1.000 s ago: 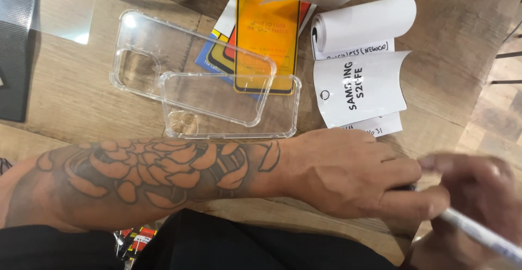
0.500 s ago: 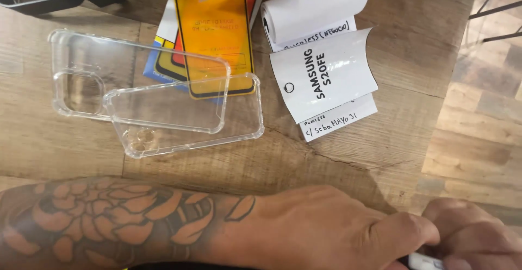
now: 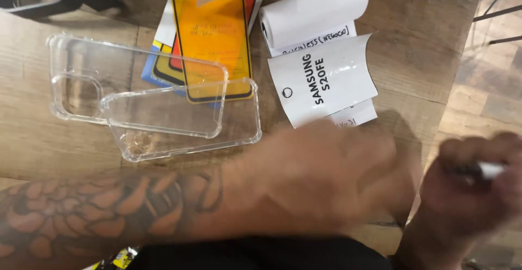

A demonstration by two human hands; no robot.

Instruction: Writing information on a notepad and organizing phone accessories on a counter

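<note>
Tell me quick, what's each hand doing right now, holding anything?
Left hand: blurred, lying over the wooden table; grip cannot be told.
Right hand: closed around a white pen.

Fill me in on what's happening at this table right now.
A person sits at a wooden table with both hands low at its near edge. The right hand grips a white pen; the left hand, blurred, lies on the table beside it, and its forearm is tattooed. Two clear phone cases lie overlapping farther back, partly over an orange and yellow flat package. A white paper roll and white paper labels sit to their right.
</note>
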